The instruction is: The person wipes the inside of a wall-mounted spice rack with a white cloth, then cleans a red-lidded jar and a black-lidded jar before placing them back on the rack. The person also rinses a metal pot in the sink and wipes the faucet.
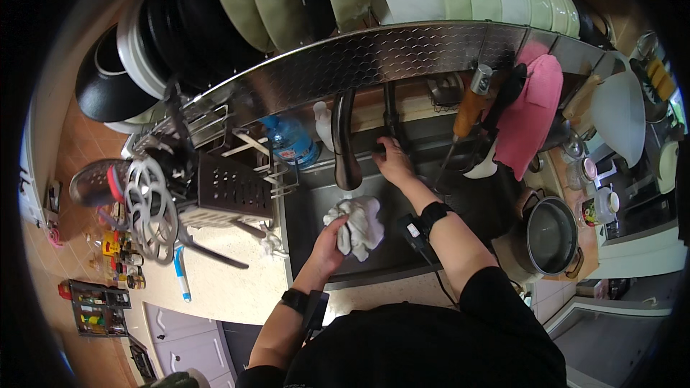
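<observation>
My left hand (330, 248) grips a crumpled white cloth (357, 226) under the spout of a dark metal faucet (346, 164), over the dark sink (307, 215). A pale patch, which looks like water, shows between spout and cloth. My right hand (393, 160) reaches to the back edge of the sink, beside the base of a dark upright pipe (390, 108); its fingers are bent, and whether they touch the faucet's handle cannot be told. Nothing is seen held in it. Behind the sink stand a white pump bottle (323, 124) and a bottle of blue liquid (294, 143).
A metal dish rack (420, 46) with bowls and plates spans above the sink. From it hang a pink mitt (531, 113) and wooden-handled utensil (469, 113). A utensil holder (232, 183) stands left; a metal pot (551, 234) stands right. A blue-and-white brush (182, 275) lies on the counter.
</observation>
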The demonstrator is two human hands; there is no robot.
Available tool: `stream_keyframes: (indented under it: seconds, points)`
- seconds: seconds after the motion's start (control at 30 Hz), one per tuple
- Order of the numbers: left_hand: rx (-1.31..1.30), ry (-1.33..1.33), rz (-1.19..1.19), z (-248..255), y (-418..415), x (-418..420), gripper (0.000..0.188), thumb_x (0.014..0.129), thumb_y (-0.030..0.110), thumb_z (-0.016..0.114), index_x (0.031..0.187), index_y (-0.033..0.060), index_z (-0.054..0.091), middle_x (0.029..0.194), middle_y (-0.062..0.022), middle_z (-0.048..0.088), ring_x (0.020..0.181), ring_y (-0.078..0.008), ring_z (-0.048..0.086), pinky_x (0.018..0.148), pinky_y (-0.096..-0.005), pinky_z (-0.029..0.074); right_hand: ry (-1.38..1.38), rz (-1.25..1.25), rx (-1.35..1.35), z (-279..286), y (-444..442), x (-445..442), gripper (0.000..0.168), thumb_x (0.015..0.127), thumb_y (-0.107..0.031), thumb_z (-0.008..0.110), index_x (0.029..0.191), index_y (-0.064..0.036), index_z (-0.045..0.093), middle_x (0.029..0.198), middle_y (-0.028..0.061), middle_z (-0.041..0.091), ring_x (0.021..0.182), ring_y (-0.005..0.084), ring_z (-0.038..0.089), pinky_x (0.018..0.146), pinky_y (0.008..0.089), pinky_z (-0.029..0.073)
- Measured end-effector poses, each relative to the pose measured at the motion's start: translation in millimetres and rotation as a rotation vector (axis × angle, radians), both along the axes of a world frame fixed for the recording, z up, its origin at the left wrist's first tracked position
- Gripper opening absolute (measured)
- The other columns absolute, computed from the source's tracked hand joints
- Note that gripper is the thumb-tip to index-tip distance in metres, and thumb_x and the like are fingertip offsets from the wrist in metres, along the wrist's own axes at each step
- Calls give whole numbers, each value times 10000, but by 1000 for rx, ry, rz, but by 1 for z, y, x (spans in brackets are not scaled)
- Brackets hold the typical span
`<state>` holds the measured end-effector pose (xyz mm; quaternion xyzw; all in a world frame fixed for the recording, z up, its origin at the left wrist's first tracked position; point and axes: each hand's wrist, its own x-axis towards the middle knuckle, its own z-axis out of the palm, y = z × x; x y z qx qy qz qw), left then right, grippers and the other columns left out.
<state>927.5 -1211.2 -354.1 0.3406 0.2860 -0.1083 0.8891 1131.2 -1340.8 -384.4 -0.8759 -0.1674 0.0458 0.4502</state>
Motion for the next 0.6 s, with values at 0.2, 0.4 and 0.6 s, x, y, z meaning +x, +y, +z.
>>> stream_keyframes:
  seconds: [0.2, 0.4, 0.6]
  points:
    - [-24, 47, -21, -9, 2, 39, 249, 890, 205, 524, 1083, 53, 562, 1010, -69, 636, 925, -209, 610, 830, -350, 477, -8, -44, 133, -11, -16, -27, 359, 833, -204, 591, 1162, -98, 491, 1245, 101, 473, 1030, 313, 536, 847, 411, 448]
    - [-48, 78, -94, -13, 18, 53, 305, 808, 216, 521, 1052, 41, 576, 1018, -89, 637, 960, -242, 599, 897, -388, 446, 477, 115, 595, -46, -6, -75, 471, 930, -408, 471, 1318, -142, 447, 1331, 84, 431, 1179, 197, 461, 972, 296, 360]
    - [-96, 145, -147, -16, 32, 52, 320, 793, 294, 532, 1010, 66, 588, 947, -65, 643, 889, -237, 610, 859, -378, 457, 1276, 184, 1143, -49, 21, -89, 549, 920, -506, 439, 1285, -97, 484, 1184, 40, 542, 1062, 138, 521, 901, 289, 422]
